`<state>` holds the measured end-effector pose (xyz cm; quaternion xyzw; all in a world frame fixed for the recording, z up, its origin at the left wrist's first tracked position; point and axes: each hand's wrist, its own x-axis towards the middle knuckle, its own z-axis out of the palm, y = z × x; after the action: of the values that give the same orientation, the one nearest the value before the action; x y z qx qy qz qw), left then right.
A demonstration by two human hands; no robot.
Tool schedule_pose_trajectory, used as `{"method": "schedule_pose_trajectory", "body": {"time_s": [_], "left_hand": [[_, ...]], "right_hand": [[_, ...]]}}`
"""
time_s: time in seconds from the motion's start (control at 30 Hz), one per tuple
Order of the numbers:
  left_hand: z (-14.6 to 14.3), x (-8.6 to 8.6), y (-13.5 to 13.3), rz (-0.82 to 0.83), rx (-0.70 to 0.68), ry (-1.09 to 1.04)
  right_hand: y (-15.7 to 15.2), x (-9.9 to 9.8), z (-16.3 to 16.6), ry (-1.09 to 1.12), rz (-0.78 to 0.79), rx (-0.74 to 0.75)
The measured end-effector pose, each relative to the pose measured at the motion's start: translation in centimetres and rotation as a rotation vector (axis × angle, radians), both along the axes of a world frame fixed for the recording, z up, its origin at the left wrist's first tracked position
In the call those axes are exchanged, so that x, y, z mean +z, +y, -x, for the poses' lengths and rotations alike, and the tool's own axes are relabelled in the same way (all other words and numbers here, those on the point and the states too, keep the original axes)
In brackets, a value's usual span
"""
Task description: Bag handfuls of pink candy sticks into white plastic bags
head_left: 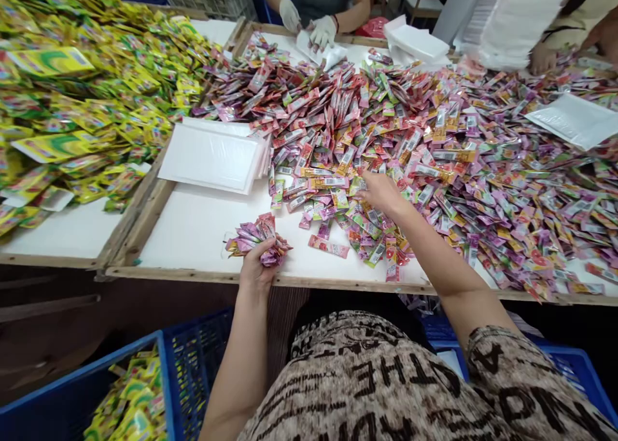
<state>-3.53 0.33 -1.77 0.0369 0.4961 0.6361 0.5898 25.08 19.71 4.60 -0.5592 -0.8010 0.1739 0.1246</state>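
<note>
My left hand is closed round a bunch of stick sachets, pink, purple and orange, just over the front edge of the table. My right hand reaches into the big pile of sachets, its fingers bent together on a green-and-white sachet at the pile's near left side. The fingertips are partly hidden among the packets. One pink sachet lies apart on the white tabletop, between my two hands.
White padded envelopes are stacked at the left of the pile, beside a wooden rail. Yellow packets are heaped beyond it. A gloved co-worker sits opposite, another person at far right. Blue crates stand below the table.
</note>
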Motion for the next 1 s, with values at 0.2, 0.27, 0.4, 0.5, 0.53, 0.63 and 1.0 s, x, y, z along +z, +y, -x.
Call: {"method": "schedule_pose_trajectory", "body": {"time_s": [0.2,0.27,0.4,0.5,0.53,0.63,1.0], "left_hand": [[0.0,0.0,-0.2,-0.006,0.005,-0.032],[0.1,0.0,-0.1,0.007,0.008,-0.028],[0.1,-0.2,0.0,0.019,-0.010,-0.026],[0.1,-0.3,-0.1,-0.003,-0.013,-0.024],[0.0,-0.3,-0.1,-0.008,-0.007,-0.020],[0.0,-0.4,-0.2,0.008,0.017,-0.016],[0.0,-0.1,-0.1,-0.015,-0.005,-0.023]], "right_hand": [[1.4,1.2,-1.6,0.171,-0.057,0.001],[0.4,2.0,-3.6,0.308,-0.097,-0.140],[-4.5,0.8,-4.6,0.251,-0.035,-0.312],[-7.9,-1.9,-3.5,0.046,0.039,-0.361],[-8.6,-2.7,-3.2,0.006,0.049,-0.378],[-9.3,-3.7,-3.1,0.150,0.116,-0.387],[-10.1,-1.1,-4.8,0.743,0.433,-0.193]]}}
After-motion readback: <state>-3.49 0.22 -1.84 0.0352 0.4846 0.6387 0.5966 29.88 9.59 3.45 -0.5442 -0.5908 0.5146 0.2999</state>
